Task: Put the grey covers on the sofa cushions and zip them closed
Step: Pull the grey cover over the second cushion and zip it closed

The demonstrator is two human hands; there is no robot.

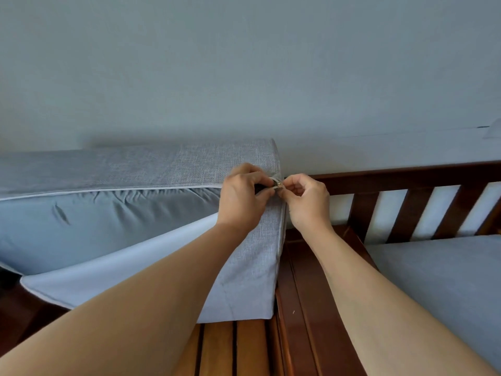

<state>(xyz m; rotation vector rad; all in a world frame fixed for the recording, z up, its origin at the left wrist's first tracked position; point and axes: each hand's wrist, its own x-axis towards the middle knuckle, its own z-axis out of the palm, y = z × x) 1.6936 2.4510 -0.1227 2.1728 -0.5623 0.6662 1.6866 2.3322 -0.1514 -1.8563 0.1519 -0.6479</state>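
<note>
A large sofa cushion stands on edge on the wooden sofa frame (pixel 303 294), wrapped in a grey woven cover (pixel 189 164). The cover's long side gapes open, showing the pale blue inner cushion (pixel 108 221) and a loose white-lined flap (pixel 122 270). At the cushion's upper right corner sits the small metal zipper slider (pixel 277 184). My left hand (pixel 241 196) pinches the cover fabric right beside the slider. My right hand (pixel 306 199) pinches the zipper pull from the right. Both hands meet at that corner.
The dark wooden slatted backrest (pixel 406 207) runs along the pale wall (pixel 244 63) on the right. Another grey cushion (pixel 447 272) lies flat at the lower right. Wooden seat slats (pixel 230 348) show below the upright cushion.
</note>
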